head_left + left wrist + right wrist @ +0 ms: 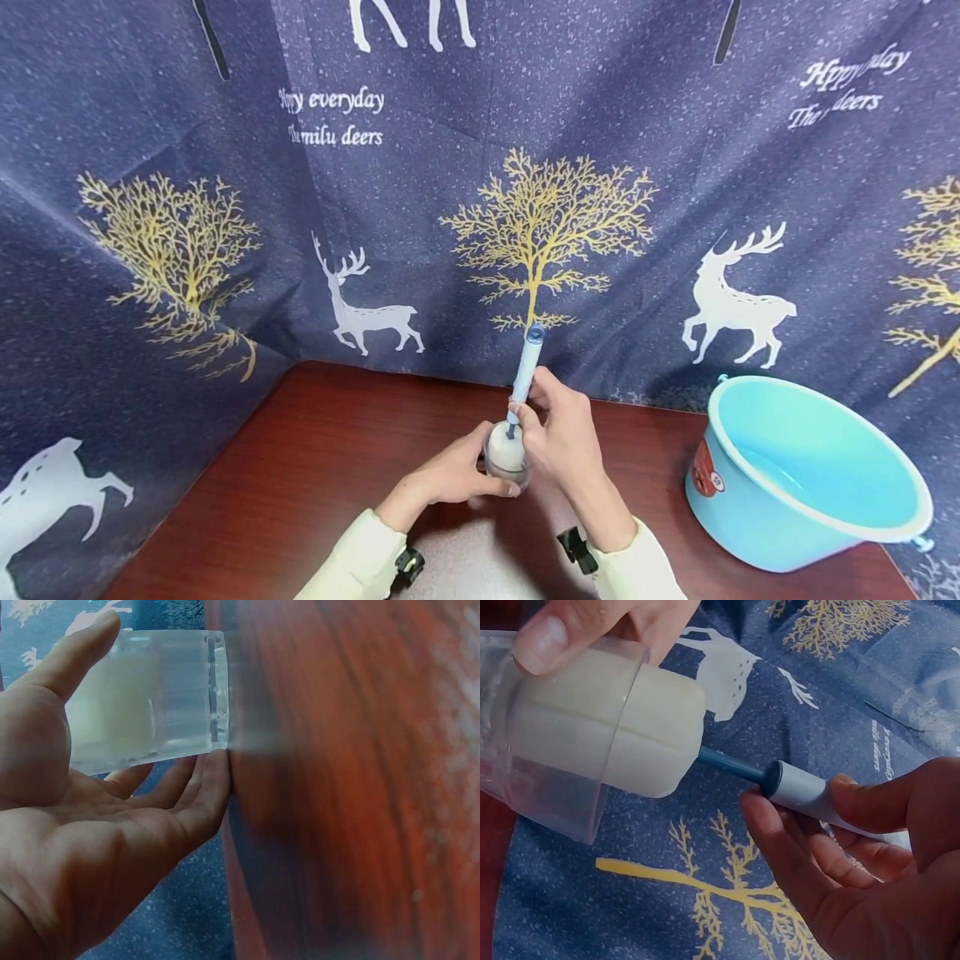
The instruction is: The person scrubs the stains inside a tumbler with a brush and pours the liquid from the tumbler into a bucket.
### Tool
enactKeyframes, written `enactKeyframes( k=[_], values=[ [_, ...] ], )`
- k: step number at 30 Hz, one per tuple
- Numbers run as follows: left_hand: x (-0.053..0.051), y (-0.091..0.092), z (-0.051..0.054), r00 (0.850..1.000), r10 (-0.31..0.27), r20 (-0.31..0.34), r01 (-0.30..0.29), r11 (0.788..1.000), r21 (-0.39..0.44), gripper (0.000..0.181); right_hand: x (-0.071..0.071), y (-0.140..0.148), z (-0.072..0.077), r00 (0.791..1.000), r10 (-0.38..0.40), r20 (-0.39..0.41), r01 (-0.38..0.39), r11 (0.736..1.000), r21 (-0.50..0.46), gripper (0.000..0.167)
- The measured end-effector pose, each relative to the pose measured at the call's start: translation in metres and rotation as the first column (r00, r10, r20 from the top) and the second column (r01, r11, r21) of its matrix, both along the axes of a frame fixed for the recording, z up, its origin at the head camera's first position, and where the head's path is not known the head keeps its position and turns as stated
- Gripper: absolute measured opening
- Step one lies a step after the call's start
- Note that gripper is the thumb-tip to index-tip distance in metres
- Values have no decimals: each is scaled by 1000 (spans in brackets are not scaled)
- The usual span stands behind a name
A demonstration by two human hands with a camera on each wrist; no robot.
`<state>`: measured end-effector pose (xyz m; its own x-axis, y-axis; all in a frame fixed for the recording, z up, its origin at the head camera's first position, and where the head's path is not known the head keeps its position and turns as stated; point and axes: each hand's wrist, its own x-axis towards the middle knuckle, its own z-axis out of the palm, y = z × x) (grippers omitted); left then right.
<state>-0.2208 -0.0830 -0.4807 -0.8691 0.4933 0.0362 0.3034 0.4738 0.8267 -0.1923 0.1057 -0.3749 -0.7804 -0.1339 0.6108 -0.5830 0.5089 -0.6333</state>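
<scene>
Watching this left hand (456, 472) grip the clear cup (169, 697) while the right hand (561, 427) pinches the brush handle (527, 371), sponge (506, 448) part-inside that cup, I reckon 1 hard twist could wrench it loose.

I am watching a person holding a clear cup (499, 474) in the left hand (453, 471) at a reddish-brown table (337, 442), while the right hand (566, 429) is gripping a pale blue handle (527, 371), its dark stem (512, 431) meeting a white block (506, 450). A light blue bucket (780, 525) (red label (705, 471) showing) is standing at right, before deer-print cloth (420, 225).
</scene>
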Motion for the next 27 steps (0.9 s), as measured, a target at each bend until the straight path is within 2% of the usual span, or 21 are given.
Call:
enactKeyframes(
  k=[17, 27],
  values=[
    [1, -1, 0, 1000, 5, -15, -5, 1000, -24, 74, -1, -2, -1, 1000, 5, -14, -5, 1000, -6, 26],
    [1, -1, 0, 1000, 3, 4, -3, 1000, -8, 74, -1, -1, -1, 1000, -20, -14, 21, 999, 48, 27]
  ],
)
